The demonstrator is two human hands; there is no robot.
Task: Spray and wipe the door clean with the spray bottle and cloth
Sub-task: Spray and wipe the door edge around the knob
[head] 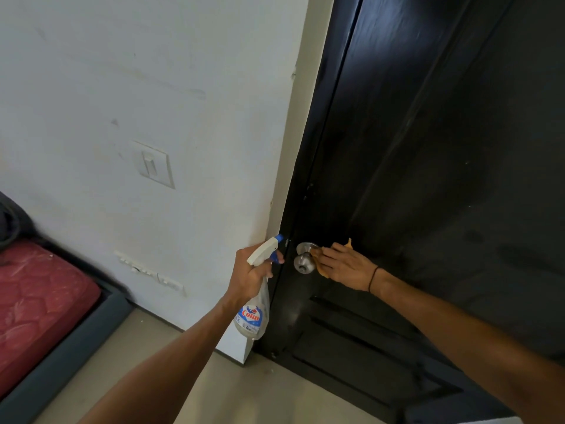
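**Knob wipe, bottle held ready**

Forearms enter from 6 o'clock, both reaching up toward the latch edge. Left hand [249, 278] is wrapped round the neck of the clear plastic spray bottle with white-and-blue trigger head [260, 289]; one finger sits at the blue trigger, nozzle aimed toward the knob, so it looks held ready for another squirt. Bottle body hangs below the fist, label outward.

Right hand [344, 266], a thin black band at its wrist, lies with fingers fairly straight, pressing the orange cloth [348, 243] against the black wooden door [428, 148]; cloth shows only at the hand's edges. Fingertips touch the round brushed-metal door knob [303, 261] at its 3 o'clock side. Judgement: wiping around the knob, where hands leave the most grime.

Door surface is dark, faintly streaked, with recessed panels lower down. At 9 o'clock, a red patterned mattress [39, 307] in a grey frame. Farther, at 10 o'clock, a white wall [153, 71] carries a white rocker switch [152, 164] and scuff marks.
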